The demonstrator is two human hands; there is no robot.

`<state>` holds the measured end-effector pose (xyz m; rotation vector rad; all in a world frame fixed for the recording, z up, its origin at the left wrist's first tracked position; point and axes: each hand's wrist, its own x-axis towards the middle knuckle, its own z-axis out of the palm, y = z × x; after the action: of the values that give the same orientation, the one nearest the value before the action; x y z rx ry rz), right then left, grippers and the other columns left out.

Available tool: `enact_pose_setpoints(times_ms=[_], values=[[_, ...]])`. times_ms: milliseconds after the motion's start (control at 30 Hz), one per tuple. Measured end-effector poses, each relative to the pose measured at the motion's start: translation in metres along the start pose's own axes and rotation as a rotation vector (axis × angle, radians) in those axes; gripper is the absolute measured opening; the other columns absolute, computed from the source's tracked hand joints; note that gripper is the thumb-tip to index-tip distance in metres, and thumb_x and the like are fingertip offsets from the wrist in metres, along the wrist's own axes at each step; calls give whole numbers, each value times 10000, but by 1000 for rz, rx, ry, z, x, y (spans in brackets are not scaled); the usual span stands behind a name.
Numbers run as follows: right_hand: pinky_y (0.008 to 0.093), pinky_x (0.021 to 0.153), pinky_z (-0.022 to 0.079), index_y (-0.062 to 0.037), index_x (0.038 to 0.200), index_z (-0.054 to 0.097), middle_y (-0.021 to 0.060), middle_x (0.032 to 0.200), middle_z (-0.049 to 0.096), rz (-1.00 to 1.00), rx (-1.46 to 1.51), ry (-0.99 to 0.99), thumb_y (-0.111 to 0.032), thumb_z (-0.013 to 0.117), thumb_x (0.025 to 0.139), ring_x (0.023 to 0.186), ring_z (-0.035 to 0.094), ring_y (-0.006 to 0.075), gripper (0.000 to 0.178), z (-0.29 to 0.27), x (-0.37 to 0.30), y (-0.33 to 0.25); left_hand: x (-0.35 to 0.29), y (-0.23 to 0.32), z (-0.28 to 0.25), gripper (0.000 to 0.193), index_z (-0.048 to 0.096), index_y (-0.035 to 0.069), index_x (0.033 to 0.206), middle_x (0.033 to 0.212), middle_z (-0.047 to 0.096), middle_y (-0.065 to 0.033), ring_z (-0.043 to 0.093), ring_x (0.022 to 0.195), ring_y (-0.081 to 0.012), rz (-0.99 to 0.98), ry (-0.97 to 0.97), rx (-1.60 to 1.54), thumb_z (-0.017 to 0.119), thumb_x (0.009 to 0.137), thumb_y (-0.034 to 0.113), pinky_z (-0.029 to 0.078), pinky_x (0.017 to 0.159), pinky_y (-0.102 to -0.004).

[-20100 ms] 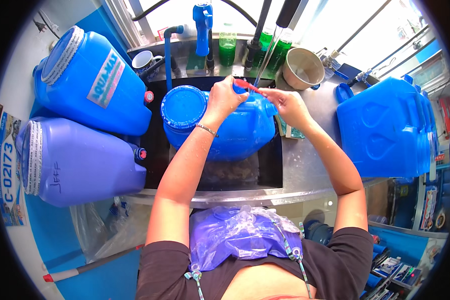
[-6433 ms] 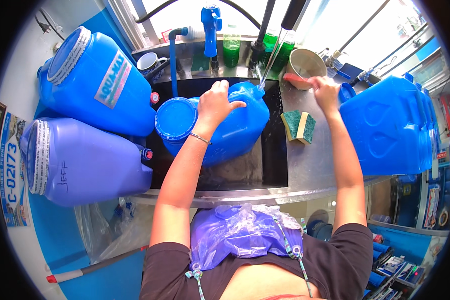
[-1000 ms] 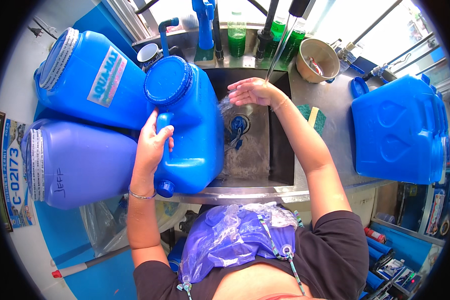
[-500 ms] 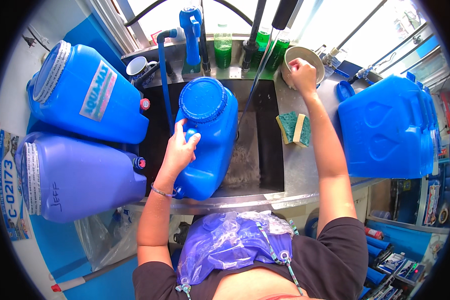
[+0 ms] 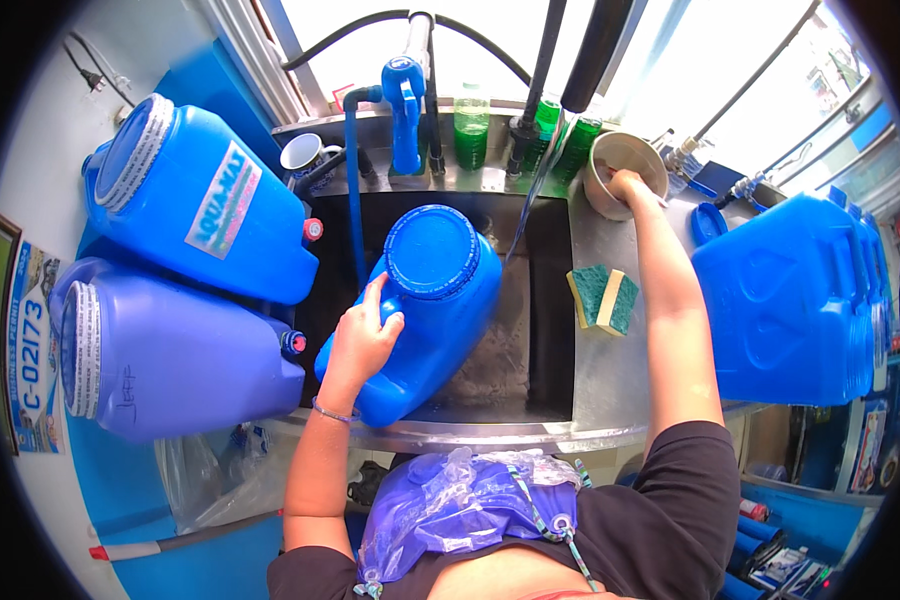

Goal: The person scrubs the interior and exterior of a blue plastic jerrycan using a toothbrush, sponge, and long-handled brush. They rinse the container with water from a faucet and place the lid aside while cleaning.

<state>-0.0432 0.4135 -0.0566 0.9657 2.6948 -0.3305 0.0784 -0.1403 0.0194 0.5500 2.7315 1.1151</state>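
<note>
A blue water jug (image 5: 450, 325) with a round blue lid (image 5: 432, 252) leans over the dark-edged steel sink (image 5: 505, 375). My left hand (image 5: 363, 342) is closed around its handle, index finger stretched toward the lid and thumb to the side. My right hand (image 5: 627, 186) reaches into a round, pale metal pot (image 5: 613, 205) at the sink's back right; its fingertips are hidden inside. Two green-and-yellow sponges (image 5: 603, 300) lie on the steel counter just below the pot. Clear water (image 5: 536, 195) streams from a black pipe down beside the jug.
Two more jugs, one blue (image 5: 195, 200) and one violet (image 5: 175, 355), lie at the left. Blue containers (image 5: 785, 300) stand at the right, near a loose blue cap (image 5: 708, 222). Behind the sink are a blue tap (image 5: 405, 115), green-filled bottles (image 5: 471, 125) and a mug (image 5: 305, 153).
My right hand has gone from the pot's rim down into the pot. The jug has tilted further to the right, with my left hand still on its handle. The whole view has shifted slightly.
</note>
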Motion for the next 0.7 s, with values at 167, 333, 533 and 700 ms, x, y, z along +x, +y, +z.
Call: enact_pose_setpoints(times_ms=[167,333,533,700], values=[[460,974,492,-68,1183,690,142,1161,691,-81,-169,-299,-507,698,810,1066,658,337,576,23,31,-6,-1,6,-1,621,462,-6,1387,790,652,-264,660,792,-409,-36,-47,30,589,827,230,513,780,-462],[352,581,498,-42,870,640,66,757,609,111,140,-392,-364,734,777,621,599,199,348,-9,11,-6,1,11,0,645,444,-7,1401,762,645,-256,656,775,-410,19,-47,58,604,823,230,512,757,-474],[293,630,505,-57,945,643,60,752,621,-461,558,-21,-340,763,791,689,609,139,344,-80,-112,-32,21,18,7,644,421,0,1426,745,641,-255,651,737,-416,110,-50,99,601,884,299,502,716,-502],[373,813,519,-124,1219,639,158,950,689,-1033,180,204,-245,692,872,896,677,284,371,-60,-241,-85,43,34,19,728,266,98,1529,769,667,-233,662,753,-410,70,-162,209,582,920,343,509,750,-496]])
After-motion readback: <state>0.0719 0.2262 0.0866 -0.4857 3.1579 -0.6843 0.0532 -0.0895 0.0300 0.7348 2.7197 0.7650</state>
